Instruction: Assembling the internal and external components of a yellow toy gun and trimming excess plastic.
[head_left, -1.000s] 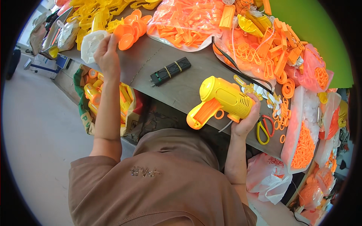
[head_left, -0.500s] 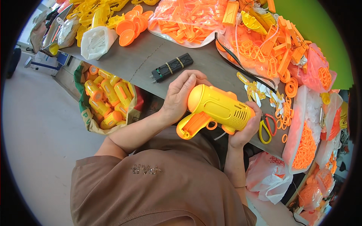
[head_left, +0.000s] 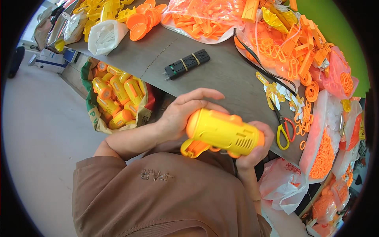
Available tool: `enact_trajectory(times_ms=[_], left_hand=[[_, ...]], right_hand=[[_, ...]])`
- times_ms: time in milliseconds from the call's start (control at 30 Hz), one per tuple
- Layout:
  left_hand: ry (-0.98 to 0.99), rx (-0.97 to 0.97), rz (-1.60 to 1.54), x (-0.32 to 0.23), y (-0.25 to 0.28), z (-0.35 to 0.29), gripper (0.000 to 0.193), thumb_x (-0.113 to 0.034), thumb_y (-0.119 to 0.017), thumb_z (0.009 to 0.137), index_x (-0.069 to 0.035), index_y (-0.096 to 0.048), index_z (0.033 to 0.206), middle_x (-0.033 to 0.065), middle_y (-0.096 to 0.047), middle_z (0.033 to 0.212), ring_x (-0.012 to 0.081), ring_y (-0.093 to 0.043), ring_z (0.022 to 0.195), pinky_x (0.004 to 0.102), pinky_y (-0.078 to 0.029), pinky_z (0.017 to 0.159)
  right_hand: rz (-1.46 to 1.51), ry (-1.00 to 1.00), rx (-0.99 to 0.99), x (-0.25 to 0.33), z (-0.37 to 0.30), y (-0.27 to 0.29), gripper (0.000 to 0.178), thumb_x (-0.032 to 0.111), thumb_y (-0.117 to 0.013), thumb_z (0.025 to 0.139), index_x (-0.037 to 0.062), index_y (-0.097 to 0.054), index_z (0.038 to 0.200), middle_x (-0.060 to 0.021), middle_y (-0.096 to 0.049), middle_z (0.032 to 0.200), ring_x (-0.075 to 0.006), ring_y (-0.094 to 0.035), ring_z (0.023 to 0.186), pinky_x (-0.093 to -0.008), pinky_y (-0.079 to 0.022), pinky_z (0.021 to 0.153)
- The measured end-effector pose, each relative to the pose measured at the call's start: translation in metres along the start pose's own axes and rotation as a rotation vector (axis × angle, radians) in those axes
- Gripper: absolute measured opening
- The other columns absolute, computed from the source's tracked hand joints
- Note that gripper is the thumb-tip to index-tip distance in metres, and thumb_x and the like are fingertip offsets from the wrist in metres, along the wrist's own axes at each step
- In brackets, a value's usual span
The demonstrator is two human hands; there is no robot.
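Observation:
A pistol-shaped yellow plastic toy (head_left: 223,132) with orange ends is held above my lap, in front of the table edge. Its handle, with a hollow orange inside, hangs at the lower left. My right hand (head_left: 258,148) grips the toy's right end, beside the slotted vents, thumb on the near side. At the rounded orange left end, my left hand (head_left: 179,114) rests close against the toy with its fingers stretched out and apart. Some of its fingers pass behind the toy, so their contact is hidden.
On the grey table (head_left: 158,71) lie a black block with rubber bands (head_left: 187,64), scissors (head_left: 283,132) and orange rings (head_left: 303,122). Bags of orange parts (head_left: 203,19) line the far side. A bag of yellow-orange cylindrical parts (head_left: 118,94) stands at the left.
The toy has come down slightly and rolled, so its handle shows less. My left fingers have lifted off its upper side and straightened. The view has shifted a little.

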State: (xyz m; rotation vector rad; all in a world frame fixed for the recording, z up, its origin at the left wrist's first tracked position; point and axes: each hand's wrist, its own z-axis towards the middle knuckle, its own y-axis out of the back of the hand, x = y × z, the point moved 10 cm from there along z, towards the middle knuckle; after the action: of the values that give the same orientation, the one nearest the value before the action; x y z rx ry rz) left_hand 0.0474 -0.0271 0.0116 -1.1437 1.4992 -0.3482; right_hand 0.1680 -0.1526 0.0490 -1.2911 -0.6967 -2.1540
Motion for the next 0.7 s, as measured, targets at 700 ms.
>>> enact_trajectory(times_ms=[700], left_hand=[[0.409,0.257,0.100,0.042,-0.045,-0.022,0.058,-0.048,-0.047,0.094,0.003,-0.049,0.121,0.0160,-0.063,0.102,0.0173,-0.060,0.096,0.0301,-0.048,0.085]], right_hand=[[0.036,0.601,0.547,0.097,-0.024,-0.011,0.032,0.029,-0.048,0.090,-0.0007,-0.051,0.102,-0.0223,-0.056,0.101,-0.0356,-0.061,0.081,-0.0403,-0.056,0.063]])
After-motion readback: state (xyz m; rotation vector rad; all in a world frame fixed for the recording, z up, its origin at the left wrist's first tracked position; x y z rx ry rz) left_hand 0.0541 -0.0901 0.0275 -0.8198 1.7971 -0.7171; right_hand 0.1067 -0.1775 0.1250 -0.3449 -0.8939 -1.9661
